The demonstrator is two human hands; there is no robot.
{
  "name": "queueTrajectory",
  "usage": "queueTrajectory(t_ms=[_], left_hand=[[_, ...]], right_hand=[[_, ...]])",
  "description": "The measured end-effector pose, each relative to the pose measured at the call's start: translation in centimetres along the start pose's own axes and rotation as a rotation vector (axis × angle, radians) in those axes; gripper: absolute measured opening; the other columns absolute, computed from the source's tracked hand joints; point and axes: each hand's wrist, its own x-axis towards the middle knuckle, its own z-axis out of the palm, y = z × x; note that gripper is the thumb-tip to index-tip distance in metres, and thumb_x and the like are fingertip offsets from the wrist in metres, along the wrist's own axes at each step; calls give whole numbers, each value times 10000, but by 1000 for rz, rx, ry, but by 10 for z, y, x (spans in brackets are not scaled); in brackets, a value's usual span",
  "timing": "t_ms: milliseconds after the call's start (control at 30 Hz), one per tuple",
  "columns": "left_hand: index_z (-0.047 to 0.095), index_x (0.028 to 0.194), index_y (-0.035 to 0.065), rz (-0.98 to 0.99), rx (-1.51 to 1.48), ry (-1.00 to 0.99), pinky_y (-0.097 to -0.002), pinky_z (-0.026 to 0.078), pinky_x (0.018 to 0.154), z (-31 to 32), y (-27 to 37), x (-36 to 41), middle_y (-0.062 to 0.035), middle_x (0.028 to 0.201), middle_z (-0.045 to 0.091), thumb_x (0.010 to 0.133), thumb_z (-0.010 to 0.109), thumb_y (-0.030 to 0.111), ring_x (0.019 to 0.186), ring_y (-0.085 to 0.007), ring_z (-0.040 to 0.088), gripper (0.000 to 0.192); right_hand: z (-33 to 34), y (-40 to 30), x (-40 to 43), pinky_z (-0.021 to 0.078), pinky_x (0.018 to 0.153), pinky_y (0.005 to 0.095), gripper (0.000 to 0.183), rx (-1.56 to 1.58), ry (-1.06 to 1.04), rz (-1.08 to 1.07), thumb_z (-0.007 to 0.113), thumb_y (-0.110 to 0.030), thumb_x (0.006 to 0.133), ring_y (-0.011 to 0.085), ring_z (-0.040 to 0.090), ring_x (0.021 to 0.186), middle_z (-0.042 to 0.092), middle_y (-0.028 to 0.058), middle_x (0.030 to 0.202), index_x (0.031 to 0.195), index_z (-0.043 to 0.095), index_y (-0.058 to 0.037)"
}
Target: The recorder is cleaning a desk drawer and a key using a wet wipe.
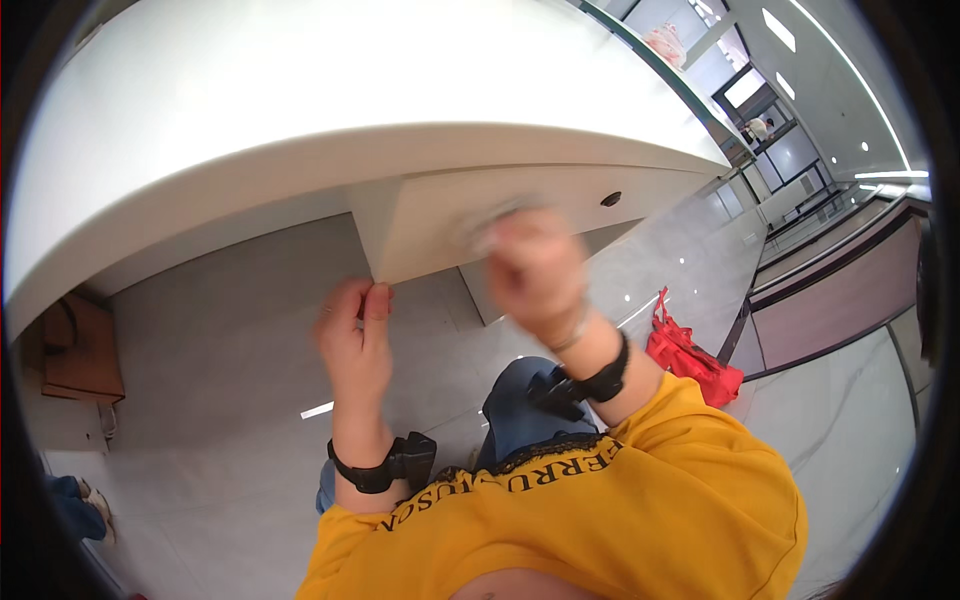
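Note:
My left hand (358,330) pinches the lower corner of a pale drawer or cabinet panel (427,225) under the white counter top (360,75), thumb and fingers at its edge. Blurred by motion, my right hand (536,270) is curled in front of the same panel. Something greyish and blurred (502,214) shows at its fingertips against the panel; what it is, and whether it is a cloth, I cannot tell. A round dark lock or knob (611,199) sits on the panel to the right of that hand.
A red bag (694,360) lies on the grey tiled floor (225,450) at the right. At the far left are a brown box (81,349) under the counter and another person's legs and shoe (82,510). Glass display counters (832,300) stand at the right; a person bends far off.

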Motion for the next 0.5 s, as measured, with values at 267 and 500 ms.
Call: queueTrajectory(t_ms=[267, 500], left_hand=[[520, 736, -2, -46, -71, 10, -238, 382, 513, 6, -1, -1, -56, 619, 533, 832, 508, 184, 556, -121, 496, 210], [513, 738, -1, -34, -65, 33, -228, 376, 516, 3, -4, 0, -44, 643, 538, 848, 482, 192, 557, -105, 480, 224]], right_hand=[[25, -13, -15, 438, 474, 303, 291, -2, 45, -15, 597, 32, 581, 235, 522, 580, 524, 101, 761, 851, 506, -25], [-18, 50, -76, 456, 524, 331, 317, -168, 16, 59, 572, 81, 571, 252, 541, 634, 532, 107, 767, 854, 490, -37]])
